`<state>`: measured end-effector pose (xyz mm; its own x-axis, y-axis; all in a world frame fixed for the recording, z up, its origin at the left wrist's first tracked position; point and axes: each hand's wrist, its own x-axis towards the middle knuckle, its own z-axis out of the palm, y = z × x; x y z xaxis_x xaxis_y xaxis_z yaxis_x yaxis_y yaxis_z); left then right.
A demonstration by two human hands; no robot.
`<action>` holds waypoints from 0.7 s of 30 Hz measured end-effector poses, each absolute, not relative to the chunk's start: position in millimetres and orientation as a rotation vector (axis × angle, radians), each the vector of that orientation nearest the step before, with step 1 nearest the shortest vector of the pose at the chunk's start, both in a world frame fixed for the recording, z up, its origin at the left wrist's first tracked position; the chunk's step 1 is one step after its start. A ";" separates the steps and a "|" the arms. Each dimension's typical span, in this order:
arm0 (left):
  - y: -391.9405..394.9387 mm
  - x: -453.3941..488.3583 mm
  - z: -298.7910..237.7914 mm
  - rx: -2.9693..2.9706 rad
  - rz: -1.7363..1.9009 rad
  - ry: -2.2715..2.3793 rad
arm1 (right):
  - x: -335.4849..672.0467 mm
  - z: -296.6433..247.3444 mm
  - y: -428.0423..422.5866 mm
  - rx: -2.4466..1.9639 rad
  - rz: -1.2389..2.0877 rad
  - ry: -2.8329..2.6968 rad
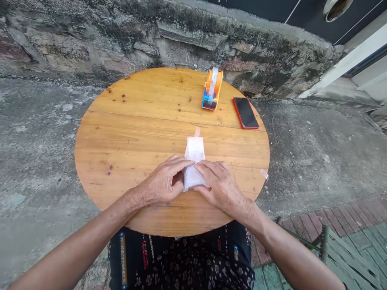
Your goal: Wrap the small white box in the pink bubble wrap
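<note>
A small packet in whitish, crinkled wrap lies on the round wooden table in front of me. What is inside it cannot be made out. Beyond its far end a short strip of clear tape shows on the wood. My left hand grips the packet's left side, thumb and fingers bent around the edge. On the right side my right hand holds it too, with fingers on top and the thumb low by the near corner. The fingertips of both hands nearly meet over the packet's middle.
An orange and blue tape dispenser stands at the table's far side. Right of it lies a phone in a red case. Another tape piece hangs at the right edge of the table. A stone wall runs behind.
</note>
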<state>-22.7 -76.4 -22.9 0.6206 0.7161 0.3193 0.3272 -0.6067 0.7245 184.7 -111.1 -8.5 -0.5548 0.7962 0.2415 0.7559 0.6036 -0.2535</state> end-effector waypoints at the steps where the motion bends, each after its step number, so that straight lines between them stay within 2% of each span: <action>1: -76.2 -22.0 -21.8 2.209 0.806 0.835 | 185.1 -6.3 -108.2 -1.256 0.218 -2.506; 7: -79.9 -25.5 -13.4 2.158 0.901 0.868 | 186.6 9.0 -86.4 -1.282 0.475 -2.499; 14: -85.0 -26.7 -14.5 2.236 0.794 0.909 | 191.0 16.5 -56.9 -1.310 0.838 -2.513; 21: -68.2 -25.2 -18.0 2.231 0.803 0.863 | 191.0 26.0 -44.0 -1.198 0.813 -2.633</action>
<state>-25.2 -68.2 -18.0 0.6037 0.7335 0.3122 0.3644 -0.6022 0.7103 191.0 -44.0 26.0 -0.6741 0.7324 -0.0955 0.6589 0.5378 -0.5260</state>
